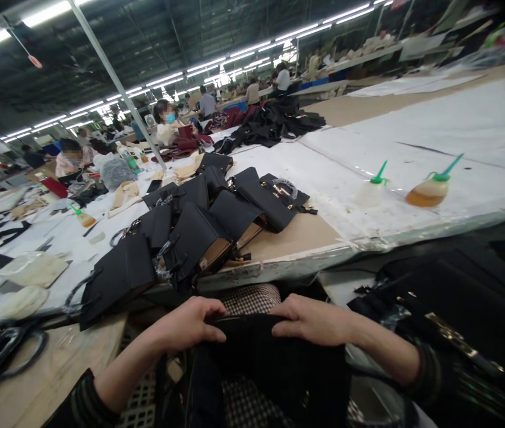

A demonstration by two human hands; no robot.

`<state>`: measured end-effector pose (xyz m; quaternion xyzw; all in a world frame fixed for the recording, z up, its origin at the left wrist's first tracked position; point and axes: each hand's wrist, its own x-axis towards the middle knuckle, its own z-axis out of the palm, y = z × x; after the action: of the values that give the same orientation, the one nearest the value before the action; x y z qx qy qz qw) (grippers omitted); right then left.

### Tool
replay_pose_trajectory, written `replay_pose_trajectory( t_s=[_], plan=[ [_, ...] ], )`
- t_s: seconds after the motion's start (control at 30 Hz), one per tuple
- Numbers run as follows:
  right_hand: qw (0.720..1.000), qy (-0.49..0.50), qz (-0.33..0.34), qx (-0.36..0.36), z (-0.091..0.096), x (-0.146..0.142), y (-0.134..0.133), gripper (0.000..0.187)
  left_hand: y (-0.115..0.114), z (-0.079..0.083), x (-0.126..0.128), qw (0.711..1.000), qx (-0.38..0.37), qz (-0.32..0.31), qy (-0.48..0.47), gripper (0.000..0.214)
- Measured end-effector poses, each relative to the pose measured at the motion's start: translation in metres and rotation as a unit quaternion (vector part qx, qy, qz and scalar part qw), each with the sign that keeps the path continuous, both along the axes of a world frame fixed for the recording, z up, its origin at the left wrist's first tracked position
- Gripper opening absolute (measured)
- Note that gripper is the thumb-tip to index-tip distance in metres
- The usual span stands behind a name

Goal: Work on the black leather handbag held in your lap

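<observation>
We see a black bag point(274, 362), dark and matte, standing upright with a thin metal glint along its top edge, just below the near edge of the surface point(350, 196).

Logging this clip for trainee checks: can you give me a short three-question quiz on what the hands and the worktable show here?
1. True or false: the left hand and the right hand both grip the top edge of the black bag on the lap.
2. The nozzles of the amber bottle and the pale bottle on the table are: A red, B green, C blue.
3. Fill in: in the picture, the amber bottle lies to the ___ of the pale bottle.

Key: 1 true; 2 B; 3 right.
</observation>
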<state>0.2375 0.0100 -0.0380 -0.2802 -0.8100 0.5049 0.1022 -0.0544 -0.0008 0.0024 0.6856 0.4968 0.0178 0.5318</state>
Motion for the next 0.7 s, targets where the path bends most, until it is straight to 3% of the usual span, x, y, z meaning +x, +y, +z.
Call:
replay_pose_trajectory(
  t_s=[0.13, 0.27, 0.4, 0.47, 0.7],
  plan=[
    [0.998, -0.039, 0.047, 0.001, 0.014, 0.011, 0.012, 0.017, 0.0, 0.0, 0.006, 0.996, -0.058, 0.0, -0.067, 0.028],
    [0.994, -0.09, 0.058, -0.004, 0.0, 0.016, 0.014, 0.015, 0.001, -0.018, 0.016, 0.995, -0.066, 0.006, -0.073, 0.03],
    [0.997, -0.076, -0.008, 0.023, -0.017, 0.003, 0.011, 0.044, 0.003, -0.032, 0.019, 0.998, -0.024, 0.021, -0.048, 0.024],
    [0.998, -0.04, -0.017, 0.035, -0.018, -0.011, 0.012, 0.049, 0.003, -0.032, 0.019, 0.999, 0.012, 0.017, -0.029, 0.022],
    [0.997, -0.052, -0.003, 0.063, -0.019, -0.045, 0.024, 0.021, 0.004, -0.032, 0.015, 0.997, 0.077, -0.008, -0.006, 0.02]
  ],
)
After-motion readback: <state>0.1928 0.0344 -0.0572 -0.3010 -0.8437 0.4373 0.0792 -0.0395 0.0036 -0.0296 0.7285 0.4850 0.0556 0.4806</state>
